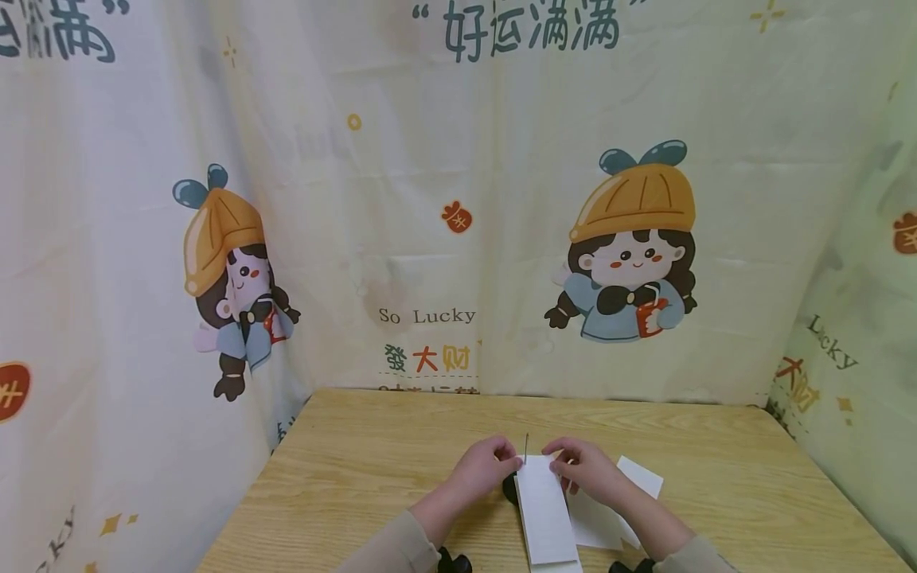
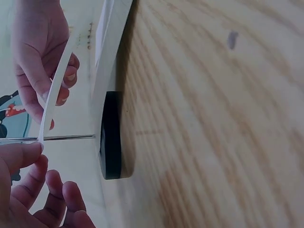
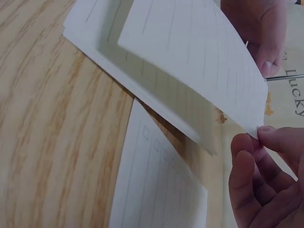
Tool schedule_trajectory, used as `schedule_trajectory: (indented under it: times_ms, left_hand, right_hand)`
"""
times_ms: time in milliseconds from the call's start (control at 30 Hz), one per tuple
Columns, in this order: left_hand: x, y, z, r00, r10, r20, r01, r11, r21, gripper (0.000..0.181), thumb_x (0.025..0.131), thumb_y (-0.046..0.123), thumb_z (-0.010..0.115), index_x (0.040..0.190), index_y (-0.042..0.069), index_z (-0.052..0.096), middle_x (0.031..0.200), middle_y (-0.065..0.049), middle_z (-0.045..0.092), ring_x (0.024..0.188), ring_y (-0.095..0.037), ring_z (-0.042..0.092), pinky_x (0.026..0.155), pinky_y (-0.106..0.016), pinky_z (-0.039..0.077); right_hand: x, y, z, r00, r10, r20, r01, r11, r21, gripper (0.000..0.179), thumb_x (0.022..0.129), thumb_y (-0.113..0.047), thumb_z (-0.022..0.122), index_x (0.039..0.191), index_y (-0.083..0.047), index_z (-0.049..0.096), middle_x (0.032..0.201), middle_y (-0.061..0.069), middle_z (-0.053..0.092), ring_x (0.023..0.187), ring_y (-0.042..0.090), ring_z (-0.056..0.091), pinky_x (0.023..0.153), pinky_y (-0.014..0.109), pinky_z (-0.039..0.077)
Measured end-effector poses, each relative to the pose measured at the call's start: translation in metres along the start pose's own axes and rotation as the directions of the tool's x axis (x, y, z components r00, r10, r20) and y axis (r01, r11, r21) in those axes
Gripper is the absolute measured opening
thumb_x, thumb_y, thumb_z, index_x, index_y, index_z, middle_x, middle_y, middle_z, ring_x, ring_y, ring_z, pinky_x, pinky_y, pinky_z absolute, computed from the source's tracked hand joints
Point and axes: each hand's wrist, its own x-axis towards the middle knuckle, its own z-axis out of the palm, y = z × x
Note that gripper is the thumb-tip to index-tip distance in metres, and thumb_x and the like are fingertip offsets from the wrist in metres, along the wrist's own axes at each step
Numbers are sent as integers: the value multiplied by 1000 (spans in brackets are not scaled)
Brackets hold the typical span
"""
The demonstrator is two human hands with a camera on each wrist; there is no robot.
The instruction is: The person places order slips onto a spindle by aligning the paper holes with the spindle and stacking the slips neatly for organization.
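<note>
A lined white paper slip (image 1: 546, 509) is held up by both hands at its far edge. My left hand (image 1: 489, 464) pinches one corner, close beside the thin metal rod of a paper spike (image 2: 71, 137). The opposite corner is pinched by my right hand (image 1: 587, 471) between thumb and index finger. In the left wrist view the rod shows on both sides of the slip and appears to pass through it. The spike's round black base (image 2: 111, 137) sits below. More lined paper (image 3: 90, 33) lies under the raised slip, around the rod's foot.
Loose white slips (image 1: 598, 521) lie on the wooden table (image 1: 380, 461) to the right, partly beneath my right forearm. A printed cloth curtain (image 1: 401, 263) hangs behind the table and along both sides. Black objects (image 1: 454, 559) show near the sleeves.
</note>
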Motion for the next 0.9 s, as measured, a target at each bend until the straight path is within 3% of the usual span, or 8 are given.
schedule_trajectory:
  times_ms: [200,900]
  left_hand:
    - [0,-3,3,1000,-12,22,12,1000,6,16,90,28,74,83,19,63,76,8,56,68,-10,50,61,-30,41]
    - [-3,-7,8,997,-43,63,41,999,35,21,90,28,73,77,18,60,67,5,53,53,-12,47,49,-29,38]
  right_hand:
    - [0,3,2,1000,-3,12,4,1000,-18,24,95,-7,64,118,1,62,78,4,63,62,22,61,53,33,51]
    - [-3,12,9,999,52,4,-52,997,-63,18,92,-4,65,110,-5,66,74,4,59,59,17,58,51,31,48]
